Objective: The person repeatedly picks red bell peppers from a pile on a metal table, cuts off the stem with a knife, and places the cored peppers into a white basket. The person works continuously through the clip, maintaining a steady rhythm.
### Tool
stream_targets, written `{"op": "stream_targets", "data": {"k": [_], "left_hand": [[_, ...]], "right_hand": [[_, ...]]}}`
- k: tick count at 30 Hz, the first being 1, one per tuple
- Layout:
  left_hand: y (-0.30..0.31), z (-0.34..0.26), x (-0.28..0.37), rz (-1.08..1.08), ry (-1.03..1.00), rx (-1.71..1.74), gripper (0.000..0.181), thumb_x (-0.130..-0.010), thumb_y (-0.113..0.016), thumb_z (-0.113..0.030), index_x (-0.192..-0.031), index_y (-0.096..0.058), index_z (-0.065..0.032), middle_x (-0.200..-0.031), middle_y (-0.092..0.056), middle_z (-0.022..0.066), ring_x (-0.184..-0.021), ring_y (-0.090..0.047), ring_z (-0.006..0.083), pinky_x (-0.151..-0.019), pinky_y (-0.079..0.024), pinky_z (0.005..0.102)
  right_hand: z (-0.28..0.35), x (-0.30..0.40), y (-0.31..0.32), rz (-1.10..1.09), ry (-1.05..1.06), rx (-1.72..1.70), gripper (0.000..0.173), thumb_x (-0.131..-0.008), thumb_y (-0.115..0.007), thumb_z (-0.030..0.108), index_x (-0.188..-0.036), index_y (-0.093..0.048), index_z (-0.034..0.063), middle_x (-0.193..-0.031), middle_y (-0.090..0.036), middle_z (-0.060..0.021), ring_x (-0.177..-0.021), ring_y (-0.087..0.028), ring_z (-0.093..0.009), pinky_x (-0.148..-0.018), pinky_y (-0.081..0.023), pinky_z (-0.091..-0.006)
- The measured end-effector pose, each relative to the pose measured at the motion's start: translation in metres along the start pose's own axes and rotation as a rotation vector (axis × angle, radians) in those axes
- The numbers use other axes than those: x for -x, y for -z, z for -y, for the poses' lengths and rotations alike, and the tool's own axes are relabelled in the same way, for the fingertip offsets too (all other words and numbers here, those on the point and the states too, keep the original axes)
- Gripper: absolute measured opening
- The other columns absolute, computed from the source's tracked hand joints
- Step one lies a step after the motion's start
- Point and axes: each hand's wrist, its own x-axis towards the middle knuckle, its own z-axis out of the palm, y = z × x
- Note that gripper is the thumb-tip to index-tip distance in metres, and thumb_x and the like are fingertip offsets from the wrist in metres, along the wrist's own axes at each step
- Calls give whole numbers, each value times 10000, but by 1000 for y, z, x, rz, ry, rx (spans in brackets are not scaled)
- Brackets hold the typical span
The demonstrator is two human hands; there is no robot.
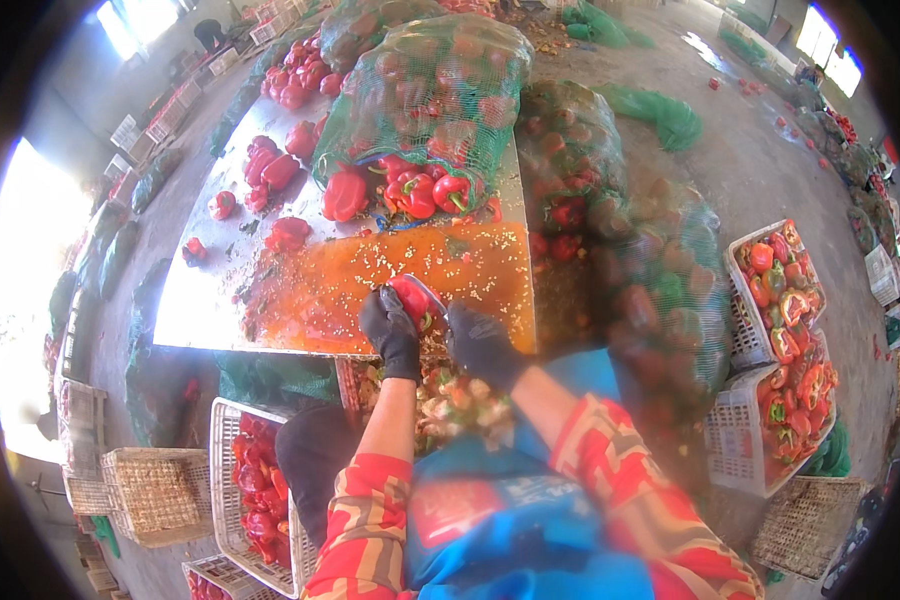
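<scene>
At the near edge of the metal table, my gloved left hand (390, 330) grips a red bell pepper (412, 301). My gloved right hand (484, 341) is closed on a knife (426, 288); its handle is hidden in the glove, and its thin blade lies against the pepper's upper right side. Orange juice and pale seeds cover an orange-stained board or surface (487, 262) just beyond. Below my hands, pepper cores and scraps (457, 405) fill a container whose reddish rim shows at the left.
A green mesh sack (435, 82) spills whole red peppers (412, 193) onto the metal table (195, 300). More filled sacks (667, 277) crowd the table's right side. Crates of cut peppers (795, 397) stand at right; another white crate (221, 465) is by my left leg.
</scene>
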Motion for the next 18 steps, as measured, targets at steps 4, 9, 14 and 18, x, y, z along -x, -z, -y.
{"op": "stream_targets", "data": {"k": [4, 9, 14, 18], "left_hand": [[3, -2, -1, -71, -151, -88, 320, -948, -493, -287, -1055, -630, -18, -988, -598, 228, -938, -541, 372, -849, -414, 451], [7, -4, -6, 3, -177, -101, 285, -935, -511, -265, -1056, -631, -37, -1011, -609, 197, -968, -528, 373, -871, -401, 458], [3, 4, -5, 6, -202, -110, 303, -953, -480, -270, -1070, -623, -30, -1020, -611, 202, -972, -531, 374, -868, -399, 455], [3, 6, -10, 48, -186, -131, 306, -949, -479, -306, -1058, -627, -62, -1022, -602, 207, -972, -526, 390, -863, -402, 468]], "right_hand": [[-6, -10, -3, 60, 47, -9, 262, -871, -428, 171, -1048, -508, -5, -996, -638, -246, -949, -615, -395, -815, -468, -496], [-7, -28, -5, 155, 63, -38, 224, -854, -431, 134, -1002, -527, -5, -954, -626, -252, -921, -608, -404, -817, -465, -480], [2, -31, -14, 182, 18, 7, 245, -870, -411, 119, -1037, -535, -11, -1000, -626, -251, -967, -607, -390, -855, -467, -454], [9, -23, -11, 231, -51, 81, 272, -878, -435, 136, -1075, -559, -5, -1054, -640, -227, -1019, -621, -350, -881, -479, -440]]}}
